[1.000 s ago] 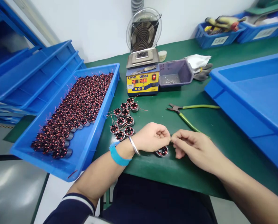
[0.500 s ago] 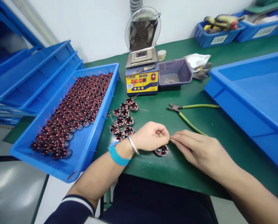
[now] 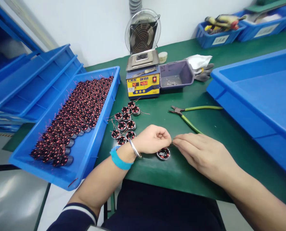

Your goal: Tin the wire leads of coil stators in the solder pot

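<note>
My left hand (image 3: 154, 139) and my right hand (image 3: 204, 150) meet fingertip to fingertip just above the table, both pinched closed. A fine wire shows faintly between the fingertips; most of it is hidden. Just below my left fingers, a single wound motor stator (image 3: 163, 154) rests on the table, a round metal ring with copper coils and black parts inside. To the left of my hands stands a group of similar stators (image 3: 127, 117), their thin copper leads sticking out. Beyond my right hand lie cutting pliers (image 3: 178, 110) with green handles, jaws spread.
On the left, a blue tray (image 3: 91, 146) holds many stators. A yellow-and-blue heated solder pot (image 3: 143, 85) stands at the back beside a purple bin (image 3: 178, 75). A large blue tray (image 3: 253, 96) occupies the right. Gloves (image 3: 204, 73) and a tool bin (image 3: 220, 38) lie farther back.
The whole view has shifted slightly left. My hands remain pinched together above the stator, which shows a little more fully now.
</note>
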`<action>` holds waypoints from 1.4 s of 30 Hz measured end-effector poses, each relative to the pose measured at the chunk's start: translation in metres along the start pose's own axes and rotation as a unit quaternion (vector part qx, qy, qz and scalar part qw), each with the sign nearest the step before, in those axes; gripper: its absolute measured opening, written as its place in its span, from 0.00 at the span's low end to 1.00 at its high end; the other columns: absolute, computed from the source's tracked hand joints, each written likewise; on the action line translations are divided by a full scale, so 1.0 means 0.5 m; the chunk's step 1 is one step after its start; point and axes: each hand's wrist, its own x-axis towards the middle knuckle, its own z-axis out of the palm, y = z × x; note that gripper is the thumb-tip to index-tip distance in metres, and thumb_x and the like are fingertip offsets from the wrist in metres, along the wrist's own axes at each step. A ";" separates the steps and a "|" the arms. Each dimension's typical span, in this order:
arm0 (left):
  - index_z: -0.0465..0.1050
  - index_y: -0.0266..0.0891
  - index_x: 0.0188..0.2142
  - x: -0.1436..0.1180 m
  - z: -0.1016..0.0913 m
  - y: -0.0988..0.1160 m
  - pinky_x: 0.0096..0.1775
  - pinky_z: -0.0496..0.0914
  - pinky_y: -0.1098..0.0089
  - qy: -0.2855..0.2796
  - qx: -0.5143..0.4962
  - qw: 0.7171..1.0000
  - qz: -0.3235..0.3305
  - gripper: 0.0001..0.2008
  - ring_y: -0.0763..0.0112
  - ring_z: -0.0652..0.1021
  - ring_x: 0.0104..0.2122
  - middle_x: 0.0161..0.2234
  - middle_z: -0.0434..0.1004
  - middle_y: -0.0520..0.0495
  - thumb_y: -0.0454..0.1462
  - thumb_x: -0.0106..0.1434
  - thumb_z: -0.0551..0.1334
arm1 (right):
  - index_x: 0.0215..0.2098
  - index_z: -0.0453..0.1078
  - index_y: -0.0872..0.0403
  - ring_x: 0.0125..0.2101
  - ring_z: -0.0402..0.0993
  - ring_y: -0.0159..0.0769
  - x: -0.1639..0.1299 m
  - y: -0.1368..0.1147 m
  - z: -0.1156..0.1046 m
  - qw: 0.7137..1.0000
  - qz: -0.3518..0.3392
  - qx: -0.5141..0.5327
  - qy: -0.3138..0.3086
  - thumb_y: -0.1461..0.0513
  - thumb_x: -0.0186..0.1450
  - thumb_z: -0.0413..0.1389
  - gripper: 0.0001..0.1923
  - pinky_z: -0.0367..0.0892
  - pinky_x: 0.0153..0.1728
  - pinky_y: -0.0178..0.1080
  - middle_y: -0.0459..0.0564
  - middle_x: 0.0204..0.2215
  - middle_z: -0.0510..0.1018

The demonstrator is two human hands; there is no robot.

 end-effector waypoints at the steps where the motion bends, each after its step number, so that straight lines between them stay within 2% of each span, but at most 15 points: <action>1: 0.69 0.33 0.21 -0.001 0.000 0.001 0.23 0.61 0.80 -0.003 -0.002 1.000 -0.003 0.05 0.83 0.66 0.19 0.17 0.68 0.56 0.26 0.50 0.60 | 0.34 0.69 0.55 0.27 0.72 0.34 -0.001 0.004 0.000 1.000 -0.006 -0.003 -0.010 0.66 0.72 0.44 0.14 0.64 0.30 0.37 0.50 0.29 0.78; 3: 0.68 0.33 0.21 -0.001 0.002 0.002 0.23 0.61 0.80 -0.008 -0.005 1.000 -0.011 0.05 0.83 0.67 0.18 0.16 0.68 0.56 0.25 0.50 0.60 | 0.31 0.67 0.54 0.25 0.71 0.35 -0.004 0.016 -0.003 0.999 0.021 -0.014 -0.026 0.65 0.73 0.42 0.16 0.63 0.28 0.37 0.50 0.26 0.76; 5: 0.68 0.33 0.21 0.000 0.005 0.003 0.23 0.62 0.80 0.008 -0.015 1.000 -0.019 0.06 0.83 0.68 0.18 0.16 0.69 0.55 0.25 0.50 0.61 | 0.30 0.65 0.53 0.22 0.69 0.34 -0.010 0.030 -0.012 0.994 0.103 -0.007 -0.028 0.63 0.72 0.43 0.15 0.61 0.24 0.37 0.50 0.24 0.74; 8: 0.67 0.34 0.21 0.005 0.017 0.001 0.21 0.62 0.79 0.079 -0.056 0.995 -0.021 0.06 0.82 0.68 0.16 0.16 0.70 0.54 0.28 0.52 0.63 | 0.31 0.66 0.51 0.22 0.71 0.33 -0.013 0.034 -0.019 0.966 0.219 0.131 -0.042 0.57 0.70 0.49 0.11 0.63 0.21 0.35 0.48 0.24 0.75; 10: 0.67 0.35 0.22 0.009 0.026 0.000 0.19 0.61 0.79 0.130 -0.094 0.987 -0.012 0.08 0.83 0.67 0.14 0.16 0.70 0.55 0.31 0.53 0.65 | 0.35 0.69 0.51 0.26 0.75 0.37 -0.008 0.020 -0.009 0.945 0.236 0.217 -0.060 0.51 0.64 0.56 0.12 0.69 0.26 0.37 0.49 0.28 0.78; 13: 0.67 0.35 0.23 0.014 0.036 0.002 0.18 0.61 0.79 0.190 -0.156 0.969 0.025 0.11 0.83 0.67 0.13 0.17 0.71 0.54 0.35 0.52 0.68 | 0.40 0.71 0.53 0.32 0.77 0.43 0.004 -0.008 0.020 0.942 0.246 0.219 -0.060 0.49 0.59 0.61 0.18 0.72 0.32 0.43 0.52 0.33 0.80; 17: 0.67 0.35 0.26 0.009 0.025 0.020 0.23 0.68 0.78 0.316 -0.249 0.905 0.140 0.15 0.81 0.72 0.17 0.21 0.75 0.53 0.41 0.51 0.70 | 0.38 0.73 0.52 0.32 0.78 0.42 0.014 -0.021 0.036 0.930 0.262 0.249 -0.072 0.53 0.62 0.58 0.12 0.73 0.34 0.45 0.51 0.32 0.80; 20: 0.66 0.36 0.27 0.000 0.010 0.036 0.24 0.69 0.78 0.388 -0.296 0.848 0.206 0.16 0.81 0.74 0.19 0.22 0.74 0.55 0.43 0.51 0.70 | 0.37 0.72 0.53 0.33 0.79 0.42 0.021 -0.016 0.018 0.898 0.301 0.310 -0.085 0.52 0.61 0.59 0.14 0.75 0.37 0.45 0.51 0.32 0.81; 22: 0.65 0.37 0.27 -0.007 0.006 0.041 0.21 0.65 0.79 0.382 -0.313 0.844 0.210 0.18 0.82 0.71 0.16 0.21 0.72 0.56 0.44 0.50 0.71 | 0.38 0.72 0.53 0.33 0.79 0.41 0.032 -0.010 0.001 0.864 0.333 0.368 -0.087 0.50 0.60 0.60 0.16 0.76 0.37 0.44 0.52 0.33 0.81; 25: 0.65 0.36 0.29 -0.017 0.013 0.045 0.17 0.58 0.80 0.330 -0.334 0.862 0.190 0.21 0.83 0.68 0.14 0.19 0.71 0.57 0.48 0.49 0.71 | 0.39 0.72 0.54 0.32 0.79 0.41 0.068 0.007 -0.023 0.830 0.354 0.424 -0.077 0.47 0.57 0.63 0.21 0.77 0.32 0.41 0.54 0.34 0.80; 29: 0.69 0.35 0.34 -0.030 0.019 0.053 0.16 0.55 0.79 0.260 -0.335 0.890 0.166 0.26 0.83 0.65 0.13 0.18 0.70 0.58 0.48 0.41 0.75 | 0.40 0.72 0.53 0.30 0.78 0.40 0.135 0.038 -0.042 0.864 0.305 0.397 -0.061 0.45 0.53 0.65 0.25 0.76 0.29 0.39 0.54 0.34 0.81; 31: 0.71 0.34 0.31 -0.032 0.017 0.058 0.18 0.58 0.78 0.241 -0.334 0.897 0.159 0.26 0.83 0.66 0.14 0.17 0.70 0.57 0.45 0.37 0.77 | 0.40 0.73 0.53 0.29 0.77 0.39 0.160 0.044 -0.044 0.884 0.274 0.369 -0.079 0.45 0.54 0.64 0.24 0.75 0.30 0.39 0.52 0.33 0.81; 36: 0.73 0.34 0.22 -0.023 0.009 0.061 0.26 0.69 0.73 0.276 -0.345 0.878 0.182 0.21 0.77 0.73 0.21 0.20 0.75 0.50 0.47 0.37 0.76 | 0.38 0.73 0.51 0.27 0.75 0.37 0.164 0.030 -0.031 0.909 0.241 0.331 -0.082 0.48 0.57 0.63 0.19 0.74 0.29 0.39 0.50 0.30 0.80; 40: 0.71 0.35 0.19 -0.027 0.005 0.061 0.20 0.64 0.75 0.287 -0.319 0.886 0.174 0.20 0.80 0.68 0.16 0.15 0.70 0.54 0.47 0.39 0.75 | 0.39 0.73 0.51 0.29 0.77 0.38 0.144 0.013 -0.026 0.906 0.241 0.340 -0.074 0.49 0.57 0.64 0.18 0.75 0.31 0.39 0.50 0.32 0.80; 42: 0.70 0.36 0.20 -0.034 -0.003 0.065 0.17 0.60 0.76 0.324 -0.313 0.873 0.187 0.19 0.82 0.66 0.13 0.14 0.67 0.57 0.48 0.44 0.73 | 0.37 0.73 0.51 0.30 0.77 0.39 0.140 0.007 -0.031 0.900 0.251 0.348 -0.076 0.49 0.56 0.64 0.17 0.76 0.31 0.38 0.51 0.32 0.80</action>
